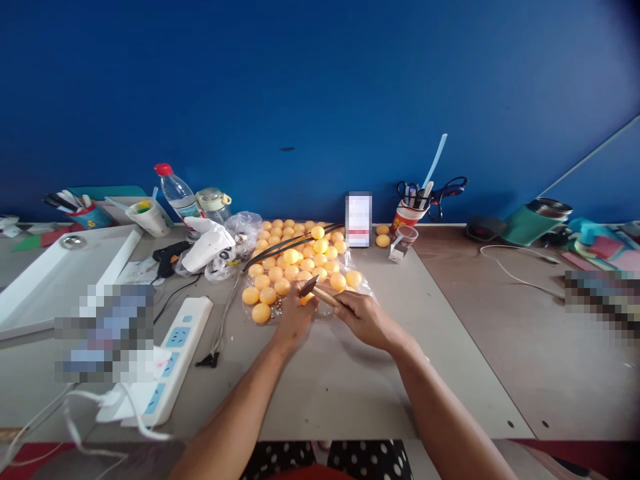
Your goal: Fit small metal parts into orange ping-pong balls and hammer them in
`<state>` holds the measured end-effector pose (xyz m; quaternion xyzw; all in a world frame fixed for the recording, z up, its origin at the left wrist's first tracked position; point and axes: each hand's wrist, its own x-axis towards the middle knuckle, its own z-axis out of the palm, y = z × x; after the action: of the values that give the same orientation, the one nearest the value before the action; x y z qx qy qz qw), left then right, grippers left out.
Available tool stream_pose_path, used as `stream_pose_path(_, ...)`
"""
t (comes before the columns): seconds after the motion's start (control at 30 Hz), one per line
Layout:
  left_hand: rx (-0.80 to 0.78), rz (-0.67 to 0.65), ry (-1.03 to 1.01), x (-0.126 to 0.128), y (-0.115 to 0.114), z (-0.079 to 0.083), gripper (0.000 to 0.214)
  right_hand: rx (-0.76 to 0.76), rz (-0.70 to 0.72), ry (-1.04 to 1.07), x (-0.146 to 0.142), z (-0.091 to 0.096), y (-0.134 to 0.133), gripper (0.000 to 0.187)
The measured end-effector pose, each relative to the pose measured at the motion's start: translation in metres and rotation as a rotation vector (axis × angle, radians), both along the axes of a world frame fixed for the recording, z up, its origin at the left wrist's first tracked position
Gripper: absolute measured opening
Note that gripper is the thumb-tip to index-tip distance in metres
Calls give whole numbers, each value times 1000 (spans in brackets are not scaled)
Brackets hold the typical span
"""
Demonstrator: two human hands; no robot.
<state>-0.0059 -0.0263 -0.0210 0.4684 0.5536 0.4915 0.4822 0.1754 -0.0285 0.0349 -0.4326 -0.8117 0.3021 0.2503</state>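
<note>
My right hand [367, 321] is wrapped round the wooden handle of a hammer [325, 295]. The hammer's dark metal head points left, just above the fingers of my left hand [295, 325]. Those fingers are bent together at the near edge of the orange ping-pong balls [275, 273]; the hammer head partly hides them, and I cannot make out what they pinch. Many balls lie on or in clear plastic, with a long black strap [280, 247] across them. Small shiny beads [278, 305] lie left of my left hand.
On the left are a white power strip [179, 360], a black glue gun [167, 257], a white tray [107, 247] and a water bottle [177, 193]. A cup of pens [407, 217], a small clear cup [404, 241] and a green tumbler [533, 223] stand right. A blue wall [320, 100] rises behind.
</note>
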Motion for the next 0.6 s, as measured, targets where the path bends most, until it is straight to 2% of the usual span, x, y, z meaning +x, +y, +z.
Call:
stream_pose_path(0.17,-2,-9,21,0,-1,3,39,-17,23,29,0,-1,1,18)
stream_pose_path(0.37,-30,19,0,3,-3,11,26,-25,48,-6,-2,0,0,17)
stream_pose_path(0.5,-8,17,-1,4,-2,10,32,-42,42,10,-2,0,0,19)
stream_pose_path(0.6,5,7,15,3,-2,9,25,-37,30,-11,-2,-1,0,18)
